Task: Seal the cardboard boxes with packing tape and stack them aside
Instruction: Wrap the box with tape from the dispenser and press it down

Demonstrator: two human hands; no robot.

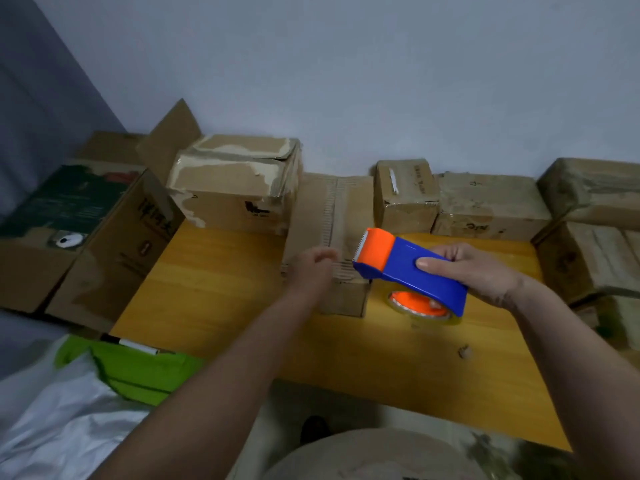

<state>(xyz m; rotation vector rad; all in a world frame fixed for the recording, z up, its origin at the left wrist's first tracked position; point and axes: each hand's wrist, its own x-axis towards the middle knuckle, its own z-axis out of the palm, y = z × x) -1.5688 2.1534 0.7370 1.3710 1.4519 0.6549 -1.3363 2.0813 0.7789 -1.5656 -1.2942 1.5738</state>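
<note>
A long cardboard box [332, 216] lies on the yellow wooden table [214, 289], its top seam covered with tape. My right hand [474, 271] grips a blue and orange tape dispenser [405, 268] just right of the box, its orange blade end at the box's near right corner and the clear tape roll [420, 308] underneath. My left hand [313, 266] hovers over the box's near left end with fingers loosely curled; it looks blurred and I cannot tell whether it pinches tape.
Taped boxes [488, 206] line the back wall, with a torn one [239, 181] at left and more stacked at right [595, 258]. An open carton [69, 237] stands left of the table. A green bag [138, 372] and a marker [133, 345] lie near the front left edge.
</note>
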